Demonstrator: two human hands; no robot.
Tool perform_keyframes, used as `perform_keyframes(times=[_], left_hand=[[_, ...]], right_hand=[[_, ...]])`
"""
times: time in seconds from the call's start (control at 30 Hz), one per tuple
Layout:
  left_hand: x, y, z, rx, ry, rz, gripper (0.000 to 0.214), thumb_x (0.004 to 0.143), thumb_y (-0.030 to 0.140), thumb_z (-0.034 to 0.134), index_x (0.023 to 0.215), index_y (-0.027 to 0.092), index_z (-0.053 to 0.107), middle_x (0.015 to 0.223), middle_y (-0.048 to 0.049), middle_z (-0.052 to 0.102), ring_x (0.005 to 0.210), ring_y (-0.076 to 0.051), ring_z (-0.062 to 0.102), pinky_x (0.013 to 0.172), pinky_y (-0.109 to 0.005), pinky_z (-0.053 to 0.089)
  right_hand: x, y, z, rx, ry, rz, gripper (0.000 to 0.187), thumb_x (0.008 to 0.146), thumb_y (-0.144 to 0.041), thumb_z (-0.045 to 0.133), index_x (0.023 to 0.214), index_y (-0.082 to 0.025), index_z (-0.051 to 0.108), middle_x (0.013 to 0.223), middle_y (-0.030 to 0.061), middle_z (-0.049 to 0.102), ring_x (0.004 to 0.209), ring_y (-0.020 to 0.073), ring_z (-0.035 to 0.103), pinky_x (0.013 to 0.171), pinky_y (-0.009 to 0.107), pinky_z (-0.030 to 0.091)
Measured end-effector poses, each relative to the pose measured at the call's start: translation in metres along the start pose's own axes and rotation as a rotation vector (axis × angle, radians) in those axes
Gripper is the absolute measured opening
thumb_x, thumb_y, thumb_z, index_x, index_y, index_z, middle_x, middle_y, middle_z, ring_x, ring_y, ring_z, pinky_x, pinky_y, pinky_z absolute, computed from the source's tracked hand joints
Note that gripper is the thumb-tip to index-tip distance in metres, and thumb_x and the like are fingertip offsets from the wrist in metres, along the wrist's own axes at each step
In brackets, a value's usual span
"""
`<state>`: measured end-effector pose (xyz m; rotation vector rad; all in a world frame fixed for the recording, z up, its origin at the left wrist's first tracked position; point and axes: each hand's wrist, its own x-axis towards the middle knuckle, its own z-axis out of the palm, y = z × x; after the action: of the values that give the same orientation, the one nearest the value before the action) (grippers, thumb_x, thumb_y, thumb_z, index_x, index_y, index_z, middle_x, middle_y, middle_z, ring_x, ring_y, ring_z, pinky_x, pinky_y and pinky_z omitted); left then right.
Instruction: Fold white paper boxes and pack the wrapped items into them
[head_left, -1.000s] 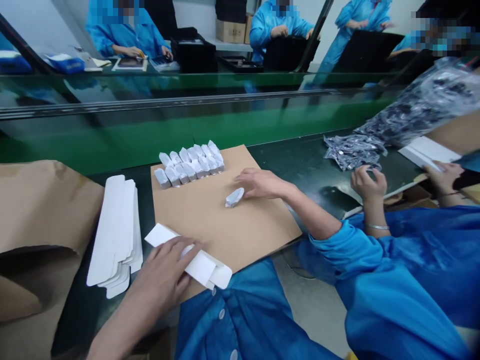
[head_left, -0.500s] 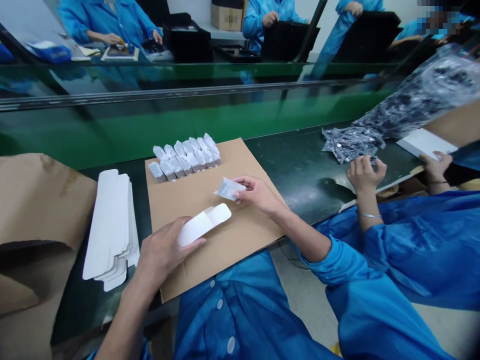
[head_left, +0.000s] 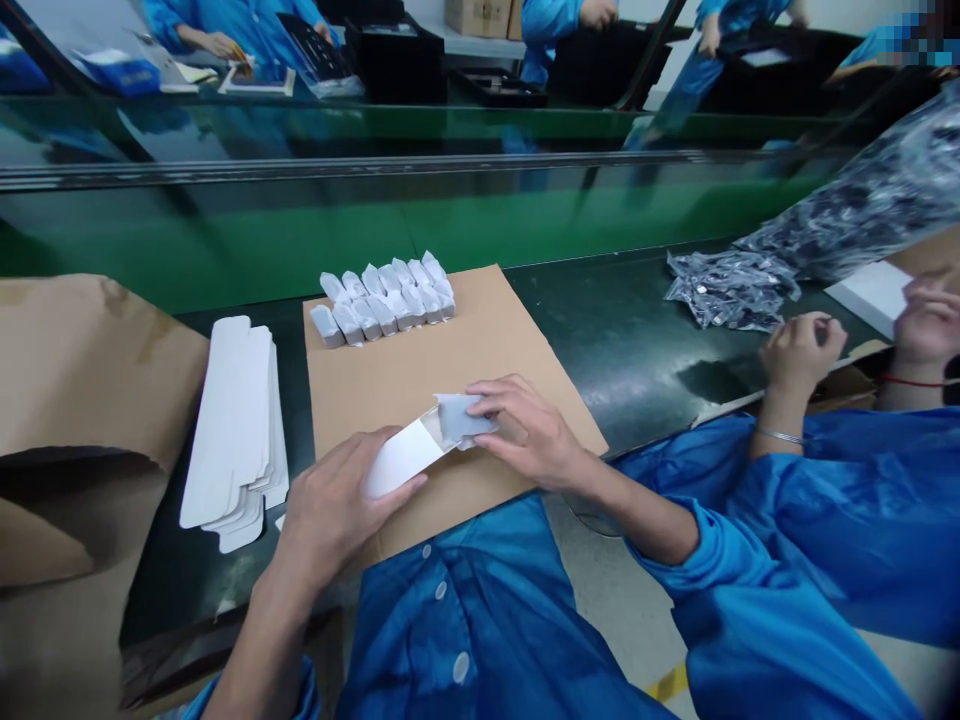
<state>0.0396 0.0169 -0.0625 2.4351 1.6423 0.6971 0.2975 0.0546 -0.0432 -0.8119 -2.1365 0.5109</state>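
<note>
The left hand (head_left: 334, 500) clasps a white box (head_left: 405, 460) between thumb and fingers, above the near part of a cardboard sheet (head_left: 390, 385). The box's open end faces right. There the right hand (head_left: 536, 430) pinches a wrapped packet (head_left: 459, 418) between thumb and fingers, its left end at the box's mouth; how far it sits inside I cannot tell.

Two rows of wrapped packets (head_left: 386, 300) stand side by side near the sheet's far left corner, their contents hidden by the wrapping. Beyond the sheet's left edge, on the bench (head_left: 592, 320), lies a stack of flat white cartons (head_left: 232, 430). Toward the bench's far edge, right of the sheet, are small clear bags (head_left: 731, 290) with dark items inside, next to a large clear bag (head_left: 877, 190) full of similar dark pieces. A co-worker's hand (head_left: 802, 350) is near the small bags.
</note>
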Motion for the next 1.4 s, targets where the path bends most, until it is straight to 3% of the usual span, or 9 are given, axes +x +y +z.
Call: perform_keyframes(times=[0.23, 0.37, 0.53, 0.7, 0.87, 1.03, 1.2, 1.27, 1.4], left_hand=[[-0.001, 0.016, 0.001, 0.101, 0.074, -0.043, 0.043, 0.087, 0.052, 0.058, 0.117, 0.022, 0.059, 0.102, -0.0050, 0.073, 0.086, -0.023, 0.070, 0.063, -0.029, 0.047], [-0.005, 0.026, 0.009, 0.131, 0.045, -0.077, 0.043, 0.086, 0.050, 0.060, 0.118, 0.022, 0.060, 0.095, -0.0045, 0.071, 0.084, -0.023, 0.069, 0.060, -0.028, 0.045], [-0.009, 0.027, 0.014, 0.009, -0.082, 0.054, 0.047, 0.087, 0.047, 0.060, 0.127, 0.024, 0.053, 0.098, -0.0022, 0.069, 0.083, -0.019, 0.069, 0.065, -0.027, 0.047], [-0.009, 0.023, 0.008, -0.009, -0.008, 0.072, 0.048, 0.088, 0.047, 0.059, 0.129, 0.023, 0.051, 0.100, -0.0033, 0.068, 0.085, -0.018, 0.068, 0.070, -0.026, 0.048], [-0.012, 0.025, 0.010, 0.064, 0.123, 0.037, 0.046, 0.087, 0.041, 0.062, 0.127, 0.020, 0.053, 0.099, -0.0052, 0.068, 0.086, -0.019, 0.067, 0.070, -0.026, 0.047], [-0.014, 0.028, 0.011, 0.176, 0.157, 0.128, 0.044, 0.087, 0.034, 0.062, 0.127, 0.017, 0.055, 0.094, -0.0064, 0.068, 0.079, -0.020, 0.066, 0.067, -0.028, 0.046], [-0.014, 0.039, 0.016, 0.148, 0.205, 0.105, 0.043, 0.085, 0.028, 0.064, 0.126, 0.017, 0.056, 0.096, -0.0062, 0.069, 0.082, -0.019, 0.066, 0.072, -0.027, 0.045], [-0.014, 0.043, 0.019, 0.167, 0.261, 0.053, 0.043, 0.084, 0.029, 0.067, 0.124, 0.017, 0.058, 0.096, -0.0063, 0.070, 0.083, -0.019, 0.066, 0.072, -0.026, 0.045], [-0.014, 0.045, 0.025, 0.208, 0.310, 0.035, 0.046, 0.082, 0.032, 0.069, 0.124, 0.016, 0.059, 0.095, -0.0065, 0.070, 0.081, -0.018, 0.066, 0.068, -0.026, 0.043]], right_hand=[[-0.004, 0.000, -0.008, -0.351, -0.065, -0.234, 0.029, 0.090, -0.011, 0.054, 0.119, -0.011, 0.054, 0.117, 0.0200, 0.064, 0.106, 0.0256, 0.059, 0.083, 0.042, 0.054], [0.004, -0.005, -0.028, -0.289, -0.276, -0.225, 0.024, 0.093, -0.014, 0.051, 0.116, -0.013, 0.056, 0.118, 0.0162, 0.063, 0.100, 0.0227, 0.056, 0.081, 0.038, 0.053], [0.023, -0.017, -0.044, -0.264, -0.591, -0.241, 0.022, 0.096, -0.014, 0.046, 0.112, -0.017, 0.060, 0.118, 0.0124, 0.062, 0.100, 0.0208, 0.056, 0.083, 0.036, 0.052], [0.024, -0.028, -0.034, -0.007, -0.394, -0.030, 0.036, 0.090, -0.011, 0.054, 0.126, -0.016, 0.054, 0.122, 0.0135, 0.056, 0.117, 0.0208, 0.054, 0.094, 0.036, 0.053], [0.011, -0.033, -0.020, 0.266, -0.082, 0.280, 0.024, 0.090, -0.011, 0.056, 0.113, -0.018, 0.064, 0.107, 0.0066, 0.068, 0.098, 0.0142, 0.067, 0.086, 0.029, 0.058], [0.010, -0.031, -0.013, 0.350, -0.178, 0.390, 0.034, 0.086, -0.011, 0.062, 0.119, -0.018, 0.063, 0.112, 0.0056, 0.070, 0.096, 0.0135, 0.068, 0.090, 0.030, 0.057], [0.019, -0.032, -0.002, 0.414, -0.025, 0.574, 0.027, 0.076, -0.011, 0.070, 0.103, -0.016, 0.067, 0.086, 0.0009, 0.066, 0.076, 0.0106, 0.064, 0.071, 0.023, 0.058], [0.020, -0.034, 0.001, 0.464, -0.020, 0.575, 0.033, 0.079, -0.012, 0.066, 0.111, -0.017, 0.064, 0.087, 0.0008, 0.065, 0.080, 0.0109, 0.065, 0.076, 0.025, 0.058], [0.019, -0.036, -0.006, 0.656, -0.221, 0.598, 0.053, 0.089, -0.016, 0.055, 0.140, -0.017, 0.043, 0.108, 0.0068, 0.068, 0.096, 0.0140, 0.066, 0.088, 0.031, 0.055]])
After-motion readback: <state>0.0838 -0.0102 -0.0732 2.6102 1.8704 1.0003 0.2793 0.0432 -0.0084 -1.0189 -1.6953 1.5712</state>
